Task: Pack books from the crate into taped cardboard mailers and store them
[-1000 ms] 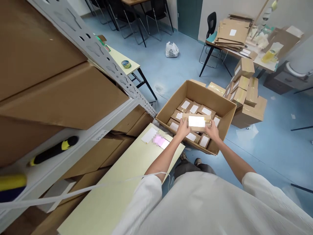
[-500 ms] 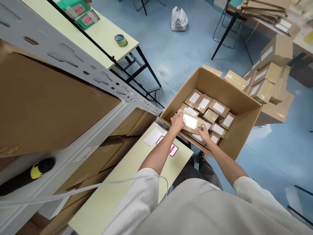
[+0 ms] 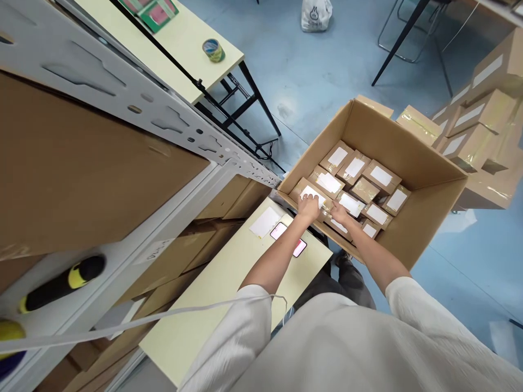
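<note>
A small brown cardboard box (image 3: 300, 189) with a white label sits in the near left corner of a large open carton (image 3: 435, 218). My left hand (image 3: 309, 208) rests on top of this box, fingers bent down over its label and not wrapped round it. Beside the box's right end, my right hand (image 3: 341, 212) has its fingers stretched out and grips nothing; its fingertips are close to the neighbouring boxes. Several more small labelled boxes (image 3: 365, 189) fill the carton floor, packed side by side.
A cream table (image 3: 229, 272) holds a phone (image 3: 300, 248) and a white paper (image 3: 265, 222). Metal shelving (image 3: 171, 117) with cartons stands at left. Stacked boxes (image 3: 469, 147) are beyond the carton. A tape roll (image 3: 213, 50) lies on the far table; a white bag (image 3: 316, 15) is on the floor.
The small box held between both hands has gone down into the carton's near left corner. My right hand has let go of its end; the left hand lies on top. The view has shifted slightly.
</note>
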